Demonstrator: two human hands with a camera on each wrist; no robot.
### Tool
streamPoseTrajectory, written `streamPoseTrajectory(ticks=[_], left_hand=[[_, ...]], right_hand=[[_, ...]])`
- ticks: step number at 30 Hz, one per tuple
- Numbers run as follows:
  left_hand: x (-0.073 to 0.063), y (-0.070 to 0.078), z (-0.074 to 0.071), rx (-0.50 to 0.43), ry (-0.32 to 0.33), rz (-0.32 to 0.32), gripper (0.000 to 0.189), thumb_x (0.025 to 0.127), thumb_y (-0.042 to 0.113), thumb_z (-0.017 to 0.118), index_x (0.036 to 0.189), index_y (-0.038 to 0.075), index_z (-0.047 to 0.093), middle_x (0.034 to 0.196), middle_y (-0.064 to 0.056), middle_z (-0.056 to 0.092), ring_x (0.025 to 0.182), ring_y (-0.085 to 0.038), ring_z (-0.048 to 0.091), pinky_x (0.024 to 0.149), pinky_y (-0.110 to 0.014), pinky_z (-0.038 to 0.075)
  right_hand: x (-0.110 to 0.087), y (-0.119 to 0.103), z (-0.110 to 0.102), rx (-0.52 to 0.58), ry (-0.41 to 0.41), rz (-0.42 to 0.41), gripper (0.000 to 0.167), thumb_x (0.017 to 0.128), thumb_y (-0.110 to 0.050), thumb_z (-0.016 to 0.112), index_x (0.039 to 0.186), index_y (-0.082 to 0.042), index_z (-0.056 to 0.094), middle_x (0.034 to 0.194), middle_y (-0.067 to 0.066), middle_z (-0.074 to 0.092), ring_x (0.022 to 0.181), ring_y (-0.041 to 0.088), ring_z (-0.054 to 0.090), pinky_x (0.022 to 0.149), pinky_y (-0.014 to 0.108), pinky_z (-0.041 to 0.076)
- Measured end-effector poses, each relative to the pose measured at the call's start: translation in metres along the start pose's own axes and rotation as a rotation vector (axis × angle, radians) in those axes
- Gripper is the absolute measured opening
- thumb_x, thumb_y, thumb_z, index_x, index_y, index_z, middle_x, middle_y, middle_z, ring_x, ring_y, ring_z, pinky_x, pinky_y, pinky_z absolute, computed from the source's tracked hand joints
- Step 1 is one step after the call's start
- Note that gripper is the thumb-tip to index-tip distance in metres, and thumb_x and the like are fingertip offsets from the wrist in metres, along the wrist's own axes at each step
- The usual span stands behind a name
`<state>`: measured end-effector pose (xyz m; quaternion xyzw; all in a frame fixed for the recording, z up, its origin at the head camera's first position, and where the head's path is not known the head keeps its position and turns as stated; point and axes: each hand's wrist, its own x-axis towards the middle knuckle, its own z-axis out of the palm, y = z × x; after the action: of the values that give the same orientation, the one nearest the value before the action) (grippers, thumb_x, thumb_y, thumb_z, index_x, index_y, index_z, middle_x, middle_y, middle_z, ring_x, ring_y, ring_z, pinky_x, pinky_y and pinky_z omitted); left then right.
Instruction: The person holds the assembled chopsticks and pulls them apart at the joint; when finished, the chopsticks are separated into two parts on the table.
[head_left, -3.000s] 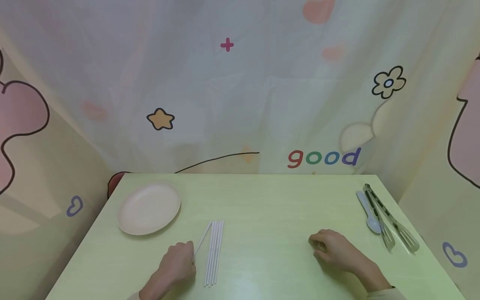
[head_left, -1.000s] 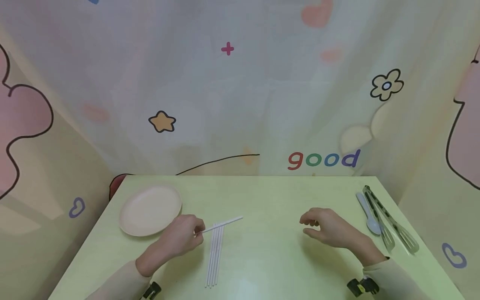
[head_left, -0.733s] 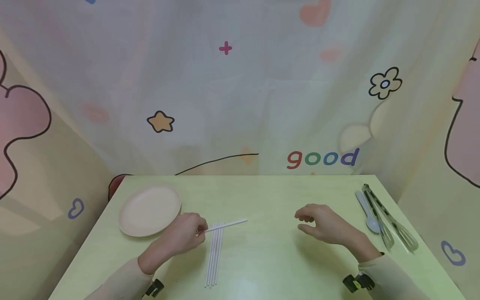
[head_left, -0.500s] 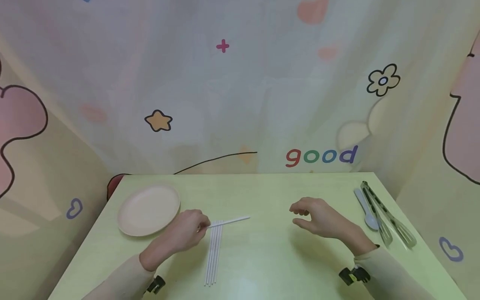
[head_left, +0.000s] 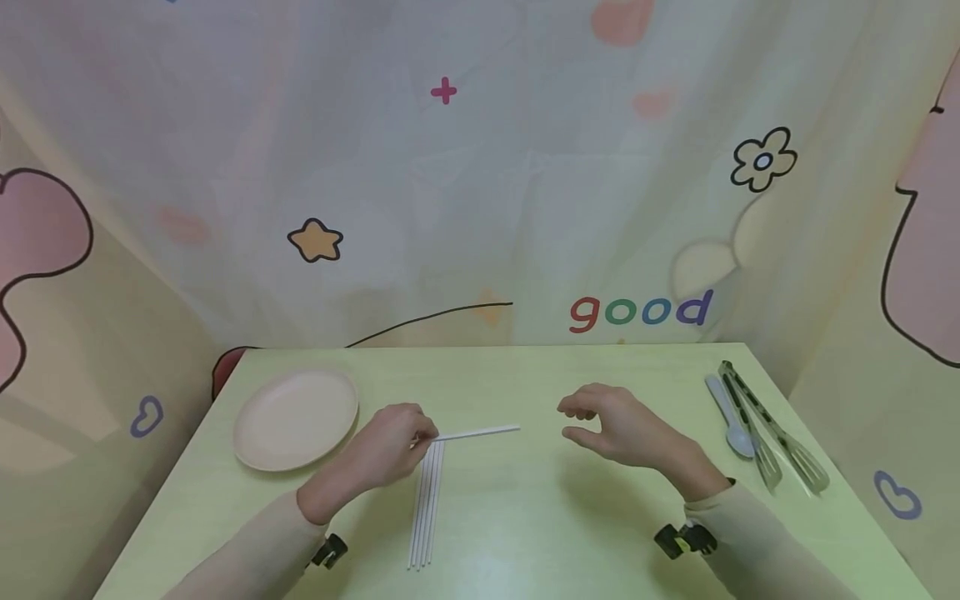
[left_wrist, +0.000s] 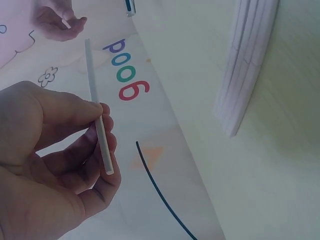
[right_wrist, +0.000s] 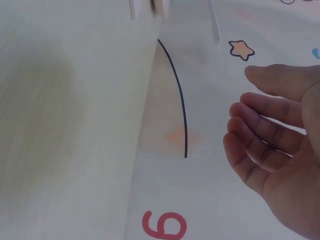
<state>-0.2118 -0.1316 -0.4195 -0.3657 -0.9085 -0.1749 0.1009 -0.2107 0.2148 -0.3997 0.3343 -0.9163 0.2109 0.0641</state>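
while left hand (head_left: 384, 447) pinches stick (head_left: 480, 432), right hand (head_left: 621, 425) gapes.

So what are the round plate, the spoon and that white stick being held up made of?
Plate: probably plastic or melamine; it looks smooth, pale and evenly coloured, with little shine. Spoon: likely plastic; uniform pale blue-grey, no metallic glint. Stick: plastic or paper, I can't tell which; plain white, straight, low sheen.

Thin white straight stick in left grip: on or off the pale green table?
Off: left grip pinches the stick; left wrist view shows it clear of the table.
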Motion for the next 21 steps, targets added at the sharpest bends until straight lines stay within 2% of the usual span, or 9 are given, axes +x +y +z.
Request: streamPoseTrajectory(ticks=[5,14,21], left_hand=[[0.006,0.005,-0.001,0.003,0.013,0.035,0.009,0.086,0.003,0.068,0.087,0.005,0.077,0.077,-0.001,0.067,0.071,-0.012,0.059,0.065,-0.025,0.049],[0.017,0.015,0.001,-0.015,0.018,0.036,0.008,0.085,0.003,0.07,0.088,0.005,0.077,0.078,-0.002,0.069,0.073,-0.015,0.062,0.072,-0.031,0.051],[0.02,0.019,0.0,-0.024,0.005,0.047,0.008,0.085,0.002,0.07,0.087,0.006,0.076,0.08,-0.001,0.071,0.075,-0.014,0.063,0.07,-0.027,0.052]], right_hand=[[0.005,-0.005,0.001,0.016,0.007,-0.023,0.029,0.086,-0.022,0.074,0.111,-0.009,0.069,0.101,-0.002,0.068,0.089,0.017,0.064,0.079,0.033,0.055],[0.013,-0.018,0.004,0.053,-0.005,-0.051,0.031,0.086,-0.023,0.074,0.114,-0.01,0.069,0.103,-0.002,0.068,0.092,0.017,0.064,0.08,0.033,0.055],[0.018,-0.023,0.007,0.055,-0.011,-0.082,0.031,0.086,-0.024,0.074,0.113,-0.01,0.069,0.101,-0.003,0.068,0.09,0.015,0.063,0.079,0.034,0.055]])
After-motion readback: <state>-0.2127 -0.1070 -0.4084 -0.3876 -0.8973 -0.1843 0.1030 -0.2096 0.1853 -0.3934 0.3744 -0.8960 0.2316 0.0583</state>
